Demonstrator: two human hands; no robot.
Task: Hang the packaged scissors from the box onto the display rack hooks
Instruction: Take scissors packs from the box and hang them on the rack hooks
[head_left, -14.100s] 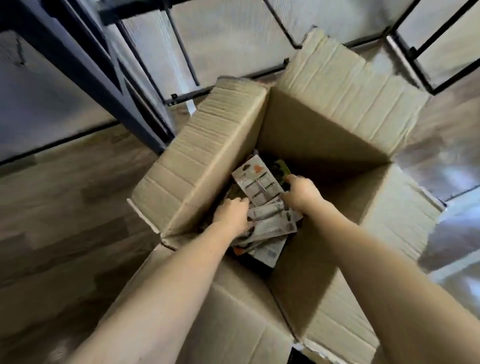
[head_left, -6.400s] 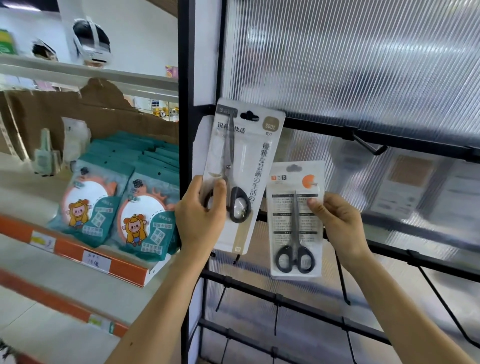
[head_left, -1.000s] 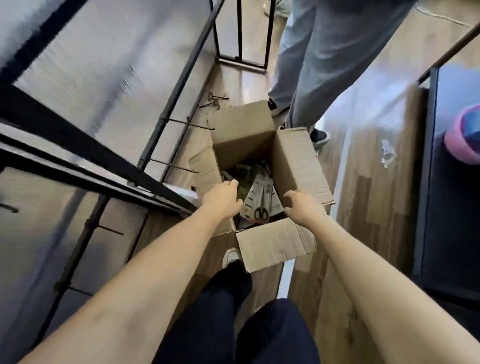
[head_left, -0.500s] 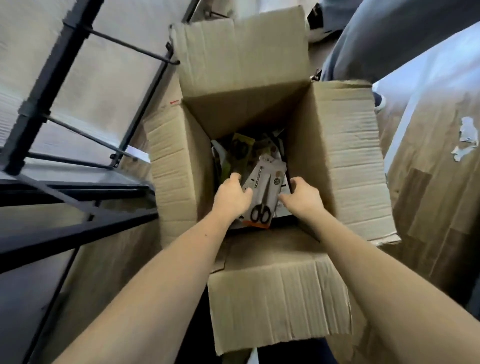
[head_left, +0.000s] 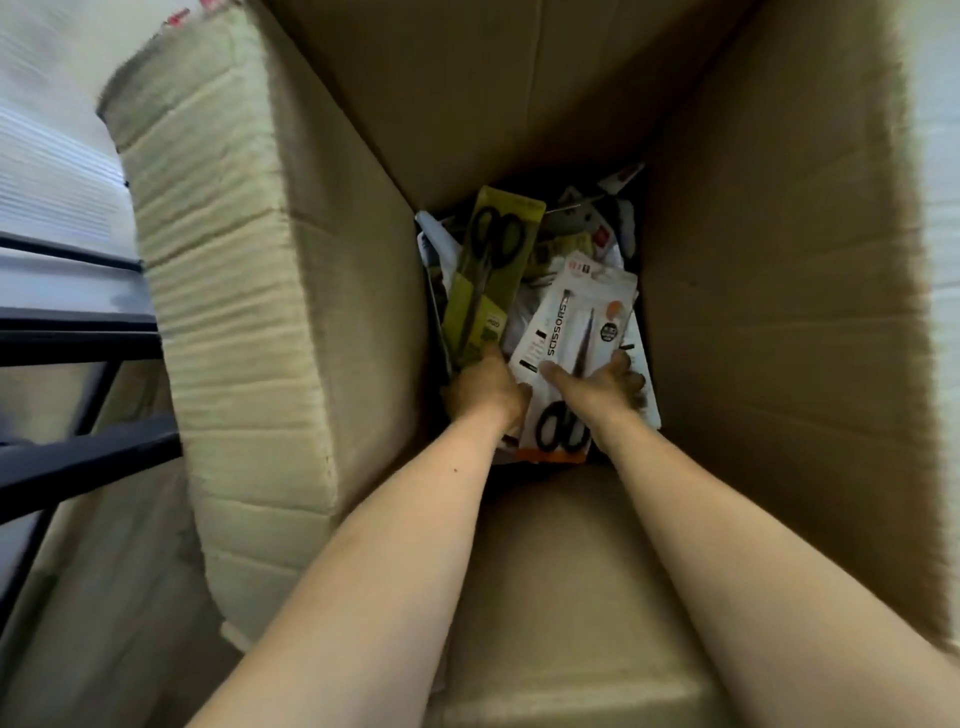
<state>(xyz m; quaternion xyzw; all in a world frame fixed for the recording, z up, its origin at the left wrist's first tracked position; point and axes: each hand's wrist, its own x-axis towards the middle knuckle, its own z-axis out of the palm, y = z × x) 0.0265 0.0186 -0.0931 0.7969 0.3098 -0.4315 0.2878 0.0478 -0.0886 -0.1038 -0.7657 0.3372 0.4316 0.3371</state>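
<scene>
Both my arms reach deep into an open cardboard box (head_left: 769, 322). At its bottom lies a heap of packaged scissors. My left hand (head_left: 485, 389) grips the lower end of a yellow-green scissors pack (head_left: 493, 270) that stands tilted against the box's left wall. My right hand (head_left: 597, 387) holds a white pack marked SCISSORS (head_left: 576, 332), thumb on its front and fingers around its right edge; the black handles show below my wrist. More packs (head_left: 597, 218) lie jumbled behind.
The box's left flap (head_left: 223, 291) stands up beside my left arm and the near flap (head_left: 561, 597) folds down under my forearms. Black bars of the display rack (head_left: 67, 332) run along the left edge, in front of ribbed translucent panelling.
The view has dropped much closer into the box. My left hand has taken hold of the yellow-green pack and my right hand has closed on the white pack.
</scene>
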